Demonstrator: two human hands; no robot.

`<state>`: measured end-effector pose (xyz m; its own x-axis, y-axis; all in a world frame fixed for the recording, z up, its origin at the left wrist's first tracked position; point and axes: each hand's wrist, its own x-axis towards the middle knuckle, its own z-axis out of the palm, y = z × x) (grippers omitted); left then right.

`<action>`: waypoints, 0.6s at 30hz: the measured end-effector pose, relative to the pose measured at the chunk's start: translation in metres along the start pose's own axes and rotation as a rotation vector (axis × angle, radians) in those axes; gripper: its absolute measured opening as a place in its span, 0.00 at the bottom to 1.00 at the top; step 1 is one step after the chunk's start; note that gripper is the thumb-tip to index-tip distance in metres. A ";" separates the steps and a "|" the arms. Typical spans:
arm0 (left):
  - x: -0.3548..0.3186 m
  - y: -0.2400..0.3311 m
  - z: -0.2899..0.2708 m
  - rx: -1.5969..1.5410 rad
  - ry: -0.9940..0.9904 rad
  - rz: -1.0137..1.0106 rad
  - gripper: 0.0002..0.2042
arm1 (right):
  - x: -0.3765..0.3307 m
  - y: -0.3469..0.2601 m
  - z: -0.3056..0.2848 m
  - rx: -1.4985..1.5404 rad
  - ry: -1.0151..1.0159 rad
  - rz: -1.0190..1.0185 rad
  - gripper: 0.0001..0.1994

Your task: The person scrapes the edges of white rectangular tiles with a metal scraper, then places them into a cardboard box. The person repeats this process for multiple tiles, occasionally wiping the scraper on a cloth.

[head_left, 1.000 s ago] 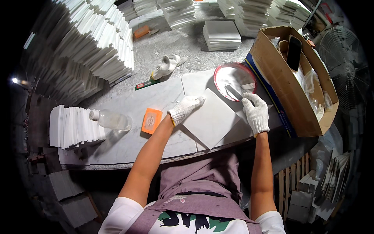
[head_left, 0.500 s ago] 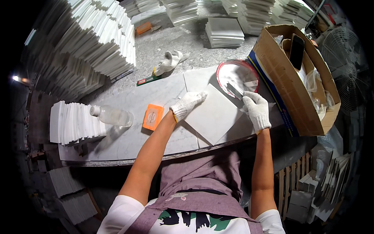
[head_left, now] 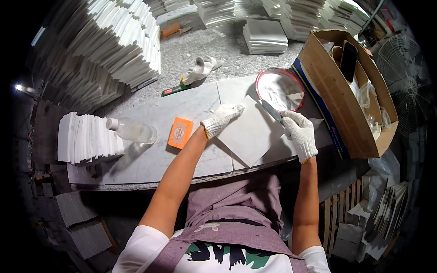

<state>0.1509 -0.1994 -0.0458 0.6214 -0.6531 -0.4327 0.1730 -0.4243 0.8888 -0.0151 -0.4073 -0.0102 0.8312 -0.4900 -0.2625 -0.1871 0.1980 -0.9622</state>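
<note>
My left hand [head_left: 223, 119], in a white knitted glove, grips the upper-left edge of a square white tile [head_left: 252, 136] lying turned cornerwise in front of me. My right hand [head_left: 301, 136], gloved alike, is closed around a putty knife [head_left: 271, 110]. Its handle is mostly hidden by the fingers, and its blade points up and left over the tile's far right part. Just beyond the blade stands a round tub with a red rim [head_left: 257, 84], holding white paste [head_left: 274, 85] and a small pale strip [head_left: 295, 96].
An orange box [head_left: 180, 133], a clear bottle [head_left: 136, 133] and a row of tiles [head_left: 88, 139] lie left. Behind are a loose glove [head_left: 200, 70] and tall tile stacks [head_left: 114, 41]. A cardboard box [head_left: 318, 73] with a phone [head_left: 348, 61] stands right, near a fan [head_left: 405, 77].
My right hand has drawn the putty knife back from the tub, so the blade is now over the tile's edge. My left hand stays on the tile.
</note>
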 end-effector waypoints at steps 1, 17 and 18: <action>-0.001 0.001 0.001 -0.021 0.008 0.001 0.21 | 0.001 0.002 0.001 -0.003 0.011 -0.002 0.12; 0.008 -0.016 0.000 -0.137 0.013 0.021 0.19 | 0.000 0.004 0.009 -0.114 0.034 -0.058 0.12; 0.007 -0.011 0.000 -0.136 -0.007 -0.003 0.18 | 0.000 0.004 0.009 -0.122 0.036 -0.057 0.12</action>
<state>0.1530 -0.1990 -0.0586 0.6156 -0.6563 -0.4362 0.2775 -0.3375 0.8995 -0.0111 -0.3987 -0.0137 0.8233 -0.5285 -0.2071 -0.2038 0.0653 -0.9768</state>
